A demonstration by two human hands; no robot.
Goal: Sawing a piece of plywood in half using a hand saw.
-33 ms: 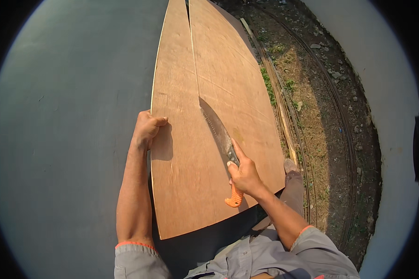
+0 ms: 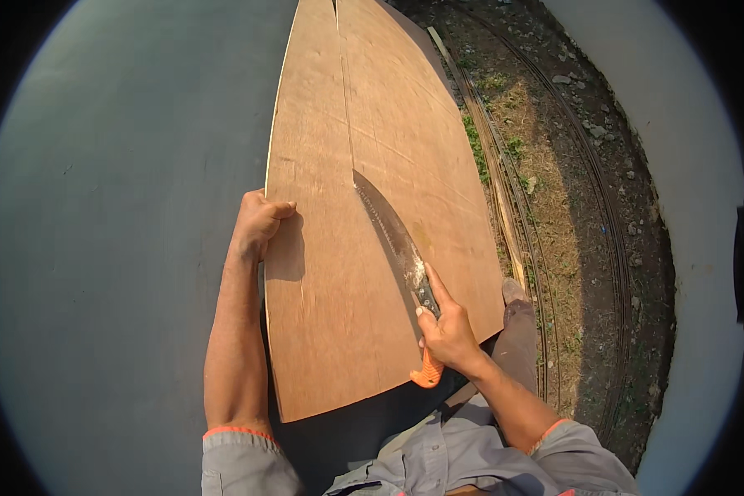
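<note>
Grips the curved saw (image 2: 393, 231) by its handle in the right hand (image 2: 450, 335), over the near right part of the plywood sheet (image 2: 322, 331). Meets the near end of the cut line (image 2: 346, 107) with the blade tip, within the sheet's face. Clasps the sheet's left edge in the left hand (image 2: 260, 221), with thumb on top. Shows long strips (image 2: 498, 186) on the ground (image 2: 558, 273) beyond the sheet's right edge.

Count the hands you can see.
2: the left hand on the left edge of the plywood sheet; the right hand around the orange handle of the saw.
</note>
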